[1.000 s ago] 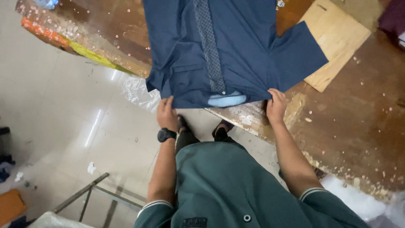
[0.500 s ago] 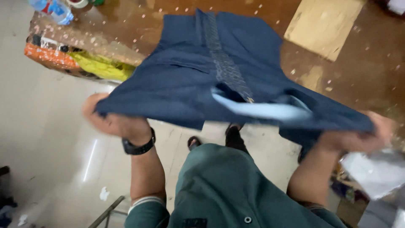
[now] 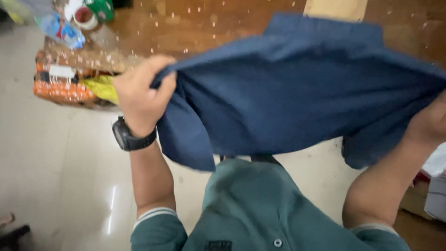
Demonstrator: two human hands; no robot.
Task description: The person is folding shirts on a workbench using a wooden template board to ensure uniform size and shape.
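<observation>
Left hand, black wristwatch on the wrist, fist closed round one edge of a dark blue cloth garment, bunching the fabric at the knuckles. Right hand at the frame's right edge, partly hidden behind the cloth, gripping the opposite edge; finger closure not clear. Garment lifted and stretched between both hands, above a brown wooden table speckled with pale flecks, hanging in front of the person's green polo shirt. On the table's far left corner, a plastic bottle with blue label beside a roll of tape. Pale wooden board at the top. Glossy light floor below left.
</observation>
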